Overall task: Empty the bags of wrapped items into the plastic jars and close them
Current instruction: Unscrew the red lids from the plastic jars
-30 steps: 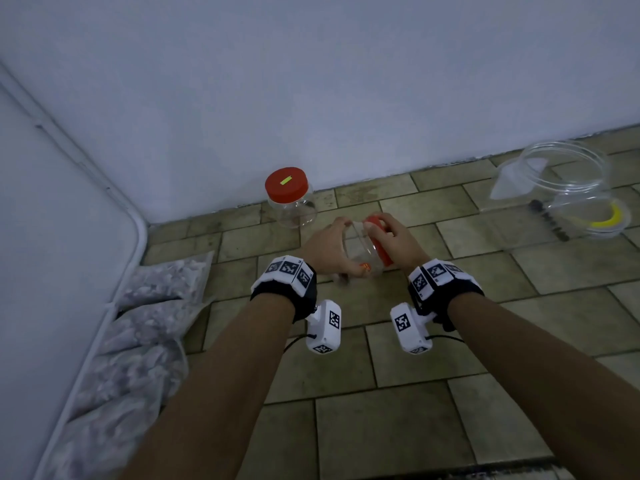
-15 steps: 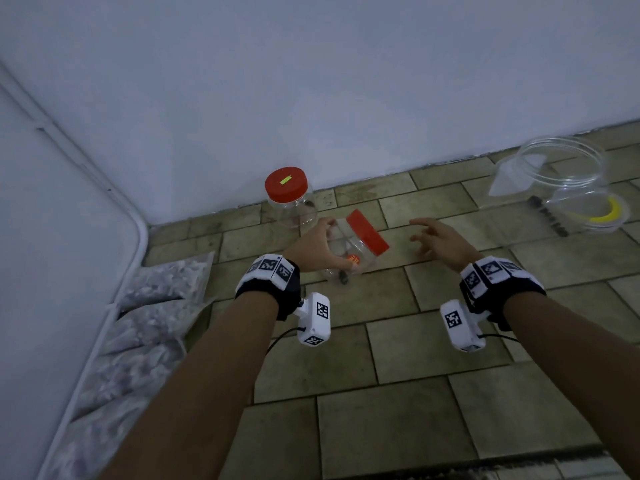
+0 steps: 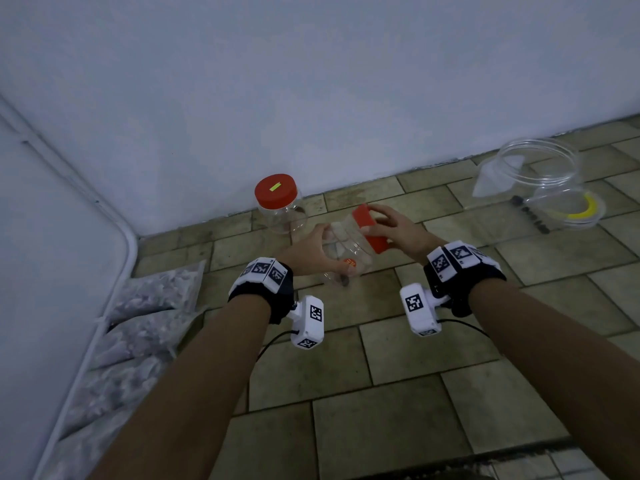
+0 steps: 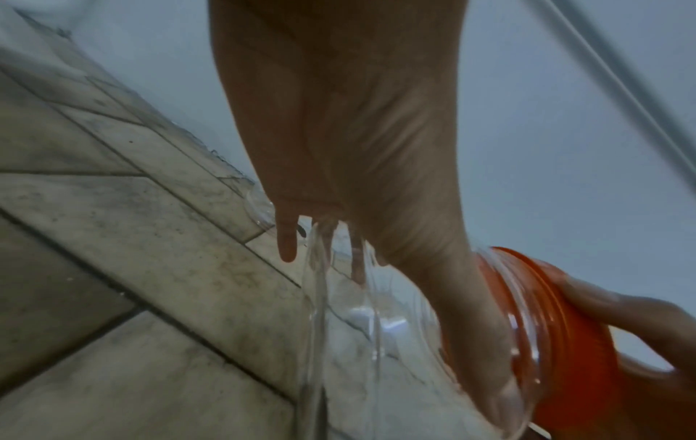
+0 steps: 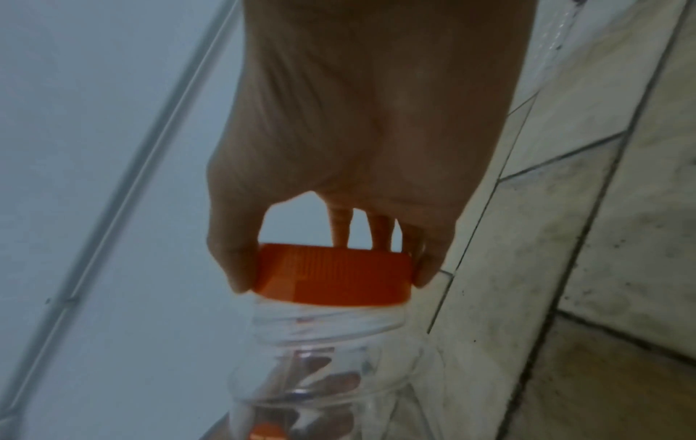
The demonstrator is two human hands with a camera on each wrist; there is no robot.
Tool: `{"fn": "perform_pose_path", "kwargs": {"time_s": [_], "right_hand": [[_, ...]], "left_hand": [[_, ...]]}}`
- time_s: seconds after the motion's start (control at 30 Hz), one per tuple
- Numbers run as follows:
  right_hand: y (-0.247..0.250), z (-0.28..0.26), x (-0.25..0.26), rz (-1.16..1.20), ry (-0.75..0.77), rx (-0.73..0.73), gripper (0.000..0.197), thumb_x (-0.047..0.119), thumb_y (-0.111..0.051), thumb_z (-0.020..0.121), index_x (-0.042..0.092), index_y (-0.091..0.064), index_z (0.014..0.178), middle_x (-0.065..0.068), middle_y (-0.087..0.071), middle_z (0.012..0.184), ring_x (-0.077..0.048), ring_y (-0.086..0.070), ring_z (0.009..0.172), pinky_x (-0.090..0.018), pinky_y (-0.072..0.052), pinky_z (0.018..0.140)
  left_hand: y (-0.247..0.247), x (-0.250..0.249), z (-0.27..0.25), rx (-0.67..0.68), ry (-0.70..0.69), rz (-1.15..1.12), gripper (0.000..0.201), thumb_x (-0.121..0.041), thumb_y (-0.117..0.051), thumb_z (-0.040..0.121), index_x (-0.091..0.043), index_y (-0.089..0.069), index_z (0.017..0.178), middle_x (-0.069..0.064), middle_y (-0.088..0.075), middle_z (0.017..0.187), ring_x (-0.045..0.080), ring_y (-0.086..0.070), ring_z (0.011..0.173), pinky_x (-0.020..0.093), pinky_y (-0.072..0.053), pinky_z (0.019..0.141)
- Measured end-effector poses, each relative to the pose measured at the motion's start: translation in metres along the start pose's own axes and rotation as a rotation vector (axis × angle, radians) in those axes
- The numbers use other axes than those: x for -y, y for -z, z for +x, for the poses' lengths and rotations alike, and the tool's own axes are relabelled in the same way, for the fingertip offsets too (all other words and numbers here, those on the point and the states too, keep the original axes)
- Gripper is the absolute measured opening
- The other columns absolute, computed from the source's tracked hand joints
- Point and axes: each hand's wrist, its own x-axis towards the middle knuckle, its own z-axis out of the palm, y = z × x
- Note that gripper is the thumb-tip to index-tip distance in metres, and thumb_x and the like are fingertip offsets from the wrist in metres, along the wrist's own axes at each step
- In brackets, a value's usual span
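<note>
Jar, clear plastic, tilted, held above the tiled floor at centre frame in the head view. Left hand wraps the body; right hand grips the red lid at the jar's upper right end. A second jar, upright with its red lid on, stands at the wall just above and left. Bags of pale wrapped items lie stacked along the lower left edge. A wide clear tub, open, sits at upper right.

Left wrist view: left hand curled round the jar; wall thin, smooth, glossy. Lid ribbed at lower right, the other hand's fingers on it.

Right wrist view: right hand pinches the lid rim, thumb one side, fingers the other. Lid ridged on its skirt, flat on top. Threaded neck shows beneath; whether the lid is loosened cannot be told through the blur.

Handling, judged: light, apparently empty, stiff but likely to flex under a hard squeeze; slippery on the body, best held at the shoulder with the ribbed lid taken for turning.
</note>
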Motion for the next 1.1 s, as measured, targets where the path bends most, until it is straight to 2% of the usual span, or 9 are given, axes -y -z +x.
{"fn": "perform_pose_path", "kwargs": {"time_s": [0.1, 0.2, 0.37, 0.47, 0.57, 0.63, 0.77, 1.0, 1.1], "right_hand": [[0.015, -0.002, -0.003, 0.032, 0.104, -0.174, 0.065, 0.019, -0.072, 0.076, 0.025, -0.041, 0.133, -0.01, -0.043, 0.138, -0.023, -0.05, 0.113, -0.029, -0.046, 0.079], [0.039, -0.007, -0.018, -0.344, 0.062, -0.339, 0.084, 0.032, -0.078, 0.071, 0.024, -0.031, 0.14, -0.006, -0.036, 0.141, -0.025, -0.043, 0.122, -0.042, -0.043, 0.1], [0.07, -0.03, -0.041, -0.86, -0.107, -0.402, 0.091, 0.041, -0.075, 0.073, 0.026, -0.022, 0.145, -0.011, -0.027, 0.148, -0.037, -0.032, 0.132, -0.052, -0.03, 0.108], [0.079, -0.038, -0.048, -1.01, -0.137, -0.41, 0.09, 0.044, -0.071, 0.075, 0.025, -0.019, 0.147, -0.008, -0.024, 0.15, -0.035, -0.028, 0.134, -0.05, -0.025, 0.109], [0.085, -0.038, -0.051, -1.101, -0.14, -0.375, 0.091, 0.045, -0.069, 0.075, 0.024, -0.017, 0.147, -0.01, -0.023, 0.151, -0.035, -0.024, 0.136, -0.052, -0.023, 0.111], [0.087, -0.037, -0.049, -1.131, -0.14, -0.358, 0.09, 0.045, -0.068, 0.076, 0.022, -0.016, 0.146, -0.01, -0.023, 0.151, -0.035, -0.024, 0.136, -0.052, -0.022, 0.111], [0.093, -0.031, -0.049, -1.114, -0.135, -0.316, 0.09, 0.043, -0.068, 0.077, 0.02, -0.016, 0.146, -0.008, -0.021, 0.152, -0.033, -0.023, 0.138, -0.05, -0.021, 0.111], [0.099, -0.022, -0.052, -1.157, -0.078, -0.288, 0.076, 0.04, -0.064, 0.081, 0.021, -0.025, 0.144, -0.007, -0.018, 0.154, -0.029, -0.01, 0.143, -0.045, -0.015, 0.115], [0.102, -0.02, -0.051, -1.177, -0.084, -0.302, 0.073, 0.038, -0.064, 0.081, 0.023, -0.028, 0.142, -0.008, -0.019, 0.152, -0.031, -0.013, 0.141, -0.047, -0.015, 0.115]], "left_hand": [[0.0, 0.006, 0.002, -0.033, -0.042, 0.009, 0.101, -0.05, -0.08, 0.069, -0.015, -0.027, 0.147, 0.002, -0.034, 0.151, 0.017, -0.034, 0.137, 0.027, -0.028, 0.106], [0.002, 0.008, 0.006, -0.094, -0.089, 0.028, 0.102, -0.06, -0.079, 0.063, -0.024, -0.032, 0.145, 0.005, -0.039, 0.144, 0.02, -0.039, 0.131, 0.039, -0.035, 0.107], [-0.012, 0.0, 0.023, -0.107, -0.139, -0.108, 0.089, -0.045, -0.088, 0.061, -0.025, -0.042, 0.134, -0.009, -0.056, 0.123, -0.001, -0.054, 0.111, 0.024, -0.043, 0.098], [-0.027, -0.011, 0.031, -0.04, -0.182, -0.224, 0.069, -0.011, -0.086, 0.068, -0.03, -0.043, 0.119, -0.021, -0.056, 0.111, -0.021, -0.053, 0.096, 0.004, -0.042, 0.083], [-0.042, -0.018, 0.04, -0.025, -0.197, -0.299, 0.073, -0.011, -0.088, 0.066, -0.034, -0.041, 0.117, -0.025, -0.053, 0.111, -0.016, -0.052, 0.099, 0.014, -0.043, 0.092], [-0.048, -0.022, 0.045, -0.015, -0.174, -0.323, 0.078, -0.014, -0.088, 0.065, -0.031, -0.04, 0.124, -0.025, -0.051, 0.111, -0.013, -0.05, 0.102, 0.011, -0.042, 0.087], [-0.058, -0.021, 0.052, -0.051, -0.128, -0.313, 0.103, -0.033, -0.09, 0.059, -0.023, -0.031, 0.143, -0.011, -0.048, 0.126, 0.007, -0.047, 0.119, 0.018, -0.039, 0.089], [-0.063, -0.024, 0.059, -0.049, -0.06, -0.358, 0.121, -0.05, -0.092, 0.046, -0.024, -0.028, 0.146, -0.008, -0.045, 0.137, 0.01, -0.042, 0.128, 0.029, -0.038, 0.104], [-0.065, -0.027, 0.062, -0.057, -0.068, -0.358, 0.11, -0.039, -0.092, 0.055, -0.022, -0.03, 0.144, -0.011, -0.045, 0.132, 0.008, -0.043, 0.125, 0.025, -0.038, 0.099]]}}
